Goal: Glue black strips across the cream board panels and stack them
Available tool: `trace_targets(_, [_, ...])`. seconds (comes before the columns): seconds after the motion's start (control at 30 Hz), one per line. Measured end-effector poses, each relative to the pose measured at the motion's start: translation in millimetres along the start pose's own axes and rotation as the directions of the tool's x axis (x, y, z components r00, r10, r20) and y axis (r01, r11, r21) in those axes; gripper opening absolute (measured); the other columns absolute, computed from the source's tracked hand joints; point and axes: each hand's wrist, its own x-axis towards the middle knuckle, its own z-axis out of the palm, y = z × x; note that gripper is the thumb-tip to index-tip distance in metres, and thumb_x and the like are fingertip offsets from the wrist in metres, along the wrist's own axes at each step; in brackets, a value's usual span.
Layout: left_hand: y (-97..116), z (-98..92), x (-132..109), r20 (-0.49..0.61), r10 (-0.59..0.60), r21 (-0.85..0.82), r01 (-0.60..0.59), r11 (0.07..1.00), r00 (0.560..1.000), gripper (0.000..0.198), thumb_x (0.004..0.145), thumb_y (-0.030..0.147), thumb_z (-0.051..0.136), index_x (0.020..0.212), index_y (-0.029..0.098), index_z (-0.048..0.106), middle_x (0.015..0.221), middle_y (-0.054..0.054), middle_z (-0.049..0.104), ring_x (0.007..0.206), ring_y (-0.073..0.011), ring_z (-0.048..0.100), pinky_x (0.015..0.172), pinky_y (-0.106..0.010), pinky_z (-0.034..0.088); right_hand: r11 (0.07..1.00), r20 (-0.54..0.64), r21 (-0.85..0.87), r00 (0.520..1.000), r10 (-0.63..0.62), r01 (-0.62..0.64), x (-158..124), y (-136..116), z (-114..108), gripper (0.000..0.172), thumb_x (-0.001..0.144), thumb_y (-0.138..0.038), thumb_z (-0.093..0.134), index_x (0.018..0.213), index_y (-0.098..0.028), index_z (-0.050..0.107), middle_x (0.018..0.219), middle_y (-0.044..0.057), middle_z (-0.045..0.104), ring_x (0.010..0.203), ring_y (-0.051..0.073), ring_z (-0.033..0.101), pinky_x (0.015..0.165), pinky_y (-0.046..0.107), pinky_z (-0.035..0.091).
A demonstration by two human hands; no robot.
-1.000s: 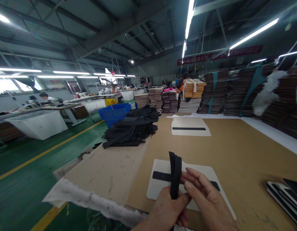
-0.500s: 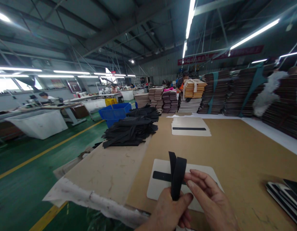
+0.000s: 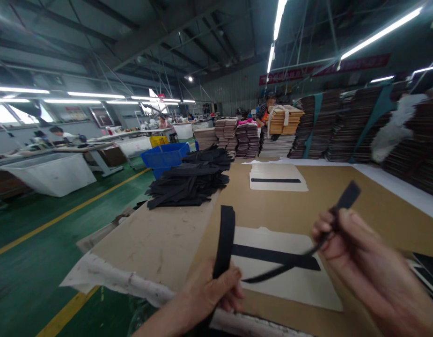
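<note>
My left hand (image 3: 205, 288) is closed round a bent bundle of black strips (image 3: 224, 234), whose looped top stands up above the thumb. My right hand (image 3: 356, 255) pinches a single black strip (image 3: 348, 194), slightly blurred. One end of it sticks up past the fingers, while the rest curves down toward my left hand. Beneath both hands lies a cream-coloured board (image 3: 293, 292) with rounded corners, crossed by a flat black band (image 3: 272, 257). My left hand covers the board's left part.
A heap of black strips (image 3: 191, 180) lies at the table's left, beside a blue bin (image 3: 163, 157). Farther back is a stack of cream boards (image 3: 277, 185) with a black strip on top. More boards (image 3: 427, 276) sit at right. Tall piles of panels (image 3: 342, 126) line the back.
My right hand has moved right and up, drawing one black strip out from my left hand. My left hand has shifted left with the bundle.
</note>
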Motion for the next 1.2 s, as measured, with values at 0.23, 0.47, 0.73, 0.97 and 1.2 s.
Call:
trace_targets(0.23, [-4, -67.4, 9, 0.12, 0.375, 0.913, -0.25, 0.321, 0.919, 0.019, 0.088, 0.019, 0.045, 0.084, 0.02, 0.063, 0.083, -0.005, 0.064, 0.081, -0.0217, 0.057, 0.073, -0.034, 0.043, 0.794, 0.126, -0.606, 0.981, 0.15, -0.044, 64, -43, -18, 0.03, 0.073, -0.047, 0.075, 0.078, -0.019, 0.066, 0.052, -0.006, 0.048, 0.042, 0.004, 0.033, 0.039, 0.02, 0.018])
trace_targets(0.47, [-18, -51.6, 62, 0.278, 0.408, 0.913, -0.371, 0.168, 0.869, 0.048, 0.073, 0.006, 0.053, 0.12, 0.019, 0.056, 0.124, -0.008, 0.056, 0.111, -0.0269, 0.048, 0.091, -0.038, 0.045, 0.516, 0.285, -0.856, 0.802, 0.524, -0.032, 90, 39, 21, 0.03, 0.073, -0.048, 0.071, 0.082, -0.021, 0.064, 0.059, -0.005, 0.054, 0.044, 0.006, 0.037, 0.039, 0.016, 0.025])
trace_targets(0.73, [-44, -53.6, 71, 0.218, 0.451, 0.872, -0.38, 0.308, 0.866, 0.041, 0.08, 0.009, 0.053, 0.119, 0.018, 0.055, 0.113, -0.006, 0.06, 0.102, -0.0241, 0.051, 0.089, -0.038, 0.048, 0.362, 0.344, -0.925, 0.653, 0.675, 0.113, 115, 100, 47, 0.01, 0.079, -0.029, 0.059, 0.083, -0.019, 0.058, 0.063, -0.006, 0.052, 0.05, 0.008, 0.04, 0.043, 0.02, 0.029])
trace_targets(0.97, [-54, -55.1, 75, 0.209, 0.504, 0.836, -0.421, 0.353, 0.838, 0.04, 0.077, 0.007, 0.055, 0.116, 0.015, 0.057, 0.11, -0.007, 0.062, 0.101, -0.0231, 0.053, 0.089, -0.037, 0.048, 0.339, 0.43, -0.902, 0.62, 0.656, 0.268, 130, 136, 46, 0.014, 0.079, -0.023, 0.057, 0.092, -0.019, 0.059, 0.069, -0.003, 0.056, 0.059, 0.011, 0.047, 0.053, 0.024, 0.035])
trace_targets(1.2, [-56, -55.3, 75, 0.207, 0.536, 0.829, -0.437, 0.348, 0.819, 0.029, 0.086, 0.014, 0.052, 0.114, 0.015, 0.058, 0.108, -0.006, 0.063, 0.099, -0.0227, 0.053, 0.088, -0.037, 0.048, 0.282, 0.431, -0.901, 0.61, 0.664, 0.329, 132, 142, 54, 0.013, 0.081, -0.02, 0.056, 0.094, -0.019, 0.06, 0.068, -0.003, 0.057, 0.059, 0.011, 0.048, 0.054, 0.025, 0.034])
